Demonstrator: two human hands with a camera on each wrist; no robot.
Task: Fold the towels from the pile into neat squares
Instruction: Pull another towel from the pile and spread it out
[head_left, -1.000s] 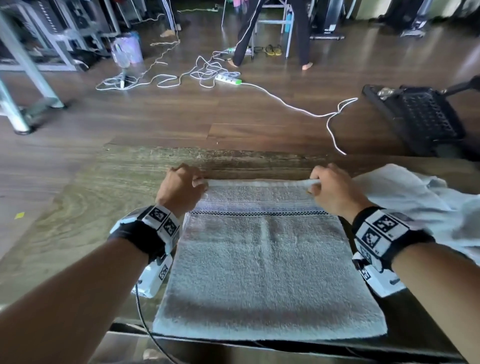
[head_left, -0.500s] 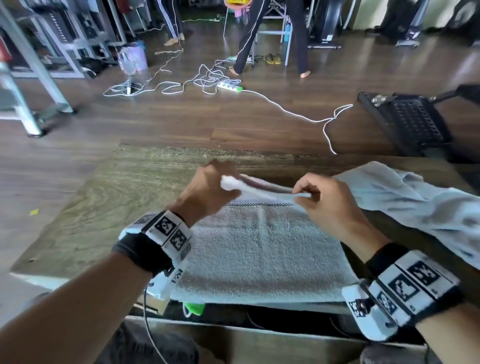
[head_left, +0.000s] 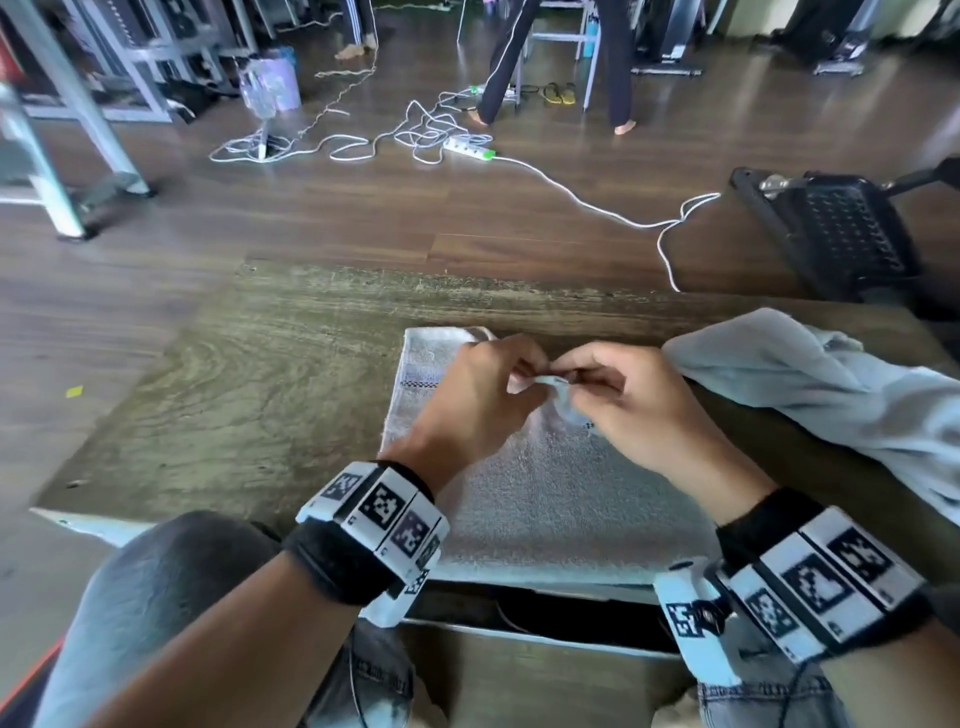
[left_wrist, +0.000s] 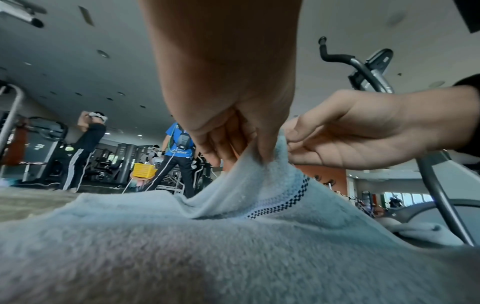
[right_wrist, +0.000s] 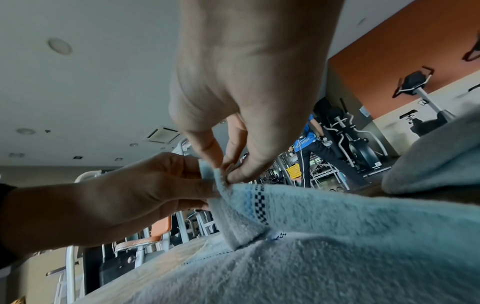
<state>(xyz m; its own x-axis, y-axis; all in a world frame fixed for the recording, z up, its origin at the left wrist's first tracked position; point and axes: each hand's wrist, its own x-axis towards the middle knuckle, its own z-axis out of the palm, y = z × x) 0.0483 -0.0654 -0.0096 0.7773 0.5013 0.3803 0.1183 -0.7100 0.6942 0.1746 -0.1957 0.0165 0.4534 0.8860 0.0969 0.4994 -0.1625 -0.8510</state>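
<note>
A pale grey towel (head_left: 561, 499) with a checked band lies on the wooden table (head_left: 270, 395), its near edge at the table's front. My left hand (head_left: 483, 400) and right hand (head_left: 618, 400) meet above the towel's middle, each pinching the lifted far edge of the towel (left_wrist: 249, 176). In the right wrist view the pinched edge of the towel (right_wrist: 233, 197) rises in a peak with the checked band running down it. The fingertips almost touch. An unfolded towel (head_left: 831, 395) lies crumpled at the table's right.
Beyond the table's far edge is wooden floor with a white cable and power strip (head_left: 467, 148). A black chair (head_left: 836, 228) stands at the right. A person's legs (head_left: 550, 62) are far back. My knees sit below the front edge.
My hands, first apart at the towel's far corners, have lifted that edge and come together over the middle. The view has shifted back from the table.
</note>
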